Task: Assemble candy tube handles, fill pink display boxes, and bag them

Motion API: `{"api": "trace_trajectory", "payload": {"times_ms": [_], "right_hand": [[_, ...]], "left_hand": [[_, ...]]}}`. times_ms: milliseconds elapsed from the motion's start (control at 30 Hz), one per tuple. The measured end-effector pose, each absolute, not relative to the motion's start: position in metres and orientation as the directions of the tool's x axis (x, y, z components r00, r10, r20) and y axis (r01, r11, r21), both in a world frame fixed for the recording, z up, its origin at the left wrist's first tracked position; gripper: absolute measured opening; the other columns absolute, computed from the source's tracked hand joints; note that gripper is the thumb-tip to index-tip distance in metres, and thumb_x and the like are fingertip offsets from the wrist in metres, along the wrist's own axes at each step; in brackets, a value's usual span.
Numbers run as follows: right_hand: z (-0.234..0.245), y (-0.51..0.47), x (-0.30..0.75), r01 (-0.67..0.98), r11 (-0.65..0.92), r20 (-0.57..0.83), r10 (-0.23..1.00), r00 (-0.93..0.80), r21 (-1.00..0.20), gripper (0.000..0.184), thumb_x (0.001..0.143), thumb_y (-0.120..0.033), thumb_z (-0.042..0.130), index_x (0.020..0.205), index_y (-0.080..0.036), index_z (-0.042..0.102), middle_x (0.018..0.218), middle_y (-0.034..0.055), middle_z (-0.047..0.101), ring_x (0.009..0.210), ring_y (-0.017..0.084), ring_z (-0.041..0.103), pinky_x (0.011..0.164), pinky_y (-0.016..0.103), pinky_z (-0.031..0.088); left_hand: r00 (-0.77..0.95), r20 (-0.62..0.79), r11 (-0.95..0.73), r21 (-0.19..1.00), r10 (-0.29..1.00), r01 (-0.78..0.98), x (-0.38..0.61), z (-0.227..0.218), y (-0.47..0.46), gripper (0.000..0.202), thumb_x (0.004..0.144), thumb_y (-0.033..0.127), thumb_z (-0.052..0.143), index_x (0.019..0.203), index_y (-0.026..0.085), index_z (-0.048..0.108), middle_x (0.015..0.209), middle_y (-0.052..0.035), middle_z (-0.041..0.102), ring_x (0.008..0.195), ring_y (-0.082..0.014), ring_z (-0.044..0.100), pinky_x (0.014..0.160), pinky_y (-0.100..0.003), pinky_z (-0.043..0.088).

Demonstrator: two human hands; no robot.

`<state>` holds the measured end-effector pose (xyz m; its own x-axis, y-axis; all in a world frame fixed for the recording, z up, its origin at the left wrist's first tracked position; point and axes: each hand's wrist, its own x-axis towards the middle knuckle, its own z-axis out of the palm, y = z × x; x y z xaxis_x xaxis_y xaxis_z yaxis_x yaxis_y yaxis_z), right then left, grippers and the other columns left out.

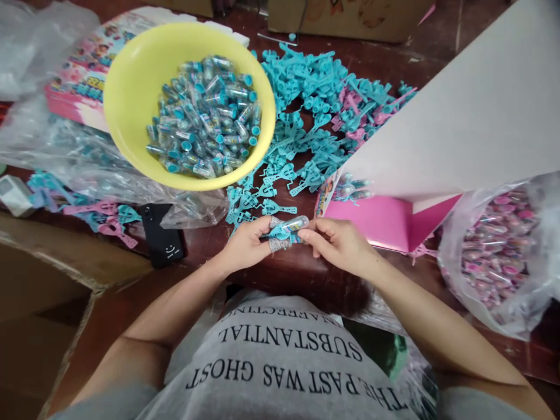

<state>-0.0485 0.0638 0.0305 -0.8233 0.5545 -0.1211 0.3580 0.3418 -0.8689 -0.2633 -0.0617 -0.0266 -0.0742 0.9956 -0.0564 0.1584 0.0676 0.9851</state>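
Note:
In front of my body, my left hand (248, 244) is closed around a blue plastic handle piece with a clear tube (297, 224) on it. Silvery wrapping covers the thumb and a finger of that hand. My right hand (339, 240) pinches at the right end of the same piece, its fingertips touching it; what exactly lies between them is partly hidden. Just beyond my hands lie loose blue plastic handle pieces (279, 207), heaped thickly farther back with some pink pieces (350, 100) among them. A yellow basin (126, 111) holds many clear tubes with blue caps (214, 116).
On the right stands an open pink box (371, 221) with a raised white flap (459, 111), beside a plastic bag of pink-capped tubes (499, 251). To the left are a black phone (163, 236), plastic sheeting (87, 169) and a printed box (74, 87). Cardboard (341, 20) stands behind.

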Motion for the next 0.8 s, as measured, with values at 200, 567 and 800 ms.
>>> {"api": "trace_trajectory", "payload": {"times_ms": [200, 567, 800], "right_hand": [[0.032, 0.056, -0.007, 0.340, 0.273, -0.132, 0.574, -0.809, -0.900, 0.074, 0.089, -0.057, 0.081, 0.151, -0.025, 0.057, 0.140, 0.0116, 0.073, 0.090, 0.019, 0.078, 0.071, 0.032, 0.065], [0.051, 0.121, 0.049, 0.642, 0.642, 0.006, 0.709, -0.705, -0.419, 0.035, 0.106, -0.052, 0.057, 0.126, -0.029, 0.075, 0.126, 0.0079, 0.080, 0.110, 0.030, 0.077, 0.093, 0.047, 0.062], [0.047, 0.142, 0.018, 0.591, 0.783, -0.224, 0.552, -0.803, -0.193, 0.037, 0.109, -0.049, 0.046, 0.120, -0.027, 0.073, 0.116, 0.0102, 0.080, 0.101, 0.030, 0.076, 0.078, 0.042, 0.058]], "left_hand": [[0.073, -0.075, 0.060, 0.981, 0.994, 0.186, -0.236, -0.022, -0.053, 0.033, 0.094, 0.039, 0.078, 0.116, 0.022, 0.062, 0.102, -0.0030, 0.082, 0.087, -0.0178, 0.078, 0.080, -0.030, 0.061], [-0.141, 0.408, -0.258, 0.772, 0.902, 0.581, -0.181, -0.056, 0.006, 0.068, 0.098, 0.061, 0.069, 0.148, 0.022, 0.048, 0.147, -0.0187, 0.062, 0.140, -0.0327, 0.059, 0.114, -0.052, 0.054], [-0.200, 0.408, -0.310, 0.867, 0.891, 0.389, -0.177, -0.069, 0.112, 0.048, 0.106, 0.052, 0.057, 0.145, 0.026, 0.044, 0.146, -0.0149, 0.061, 0.139, -0.0300, 0.060, 0.115, -0.048, 0.050]]}}
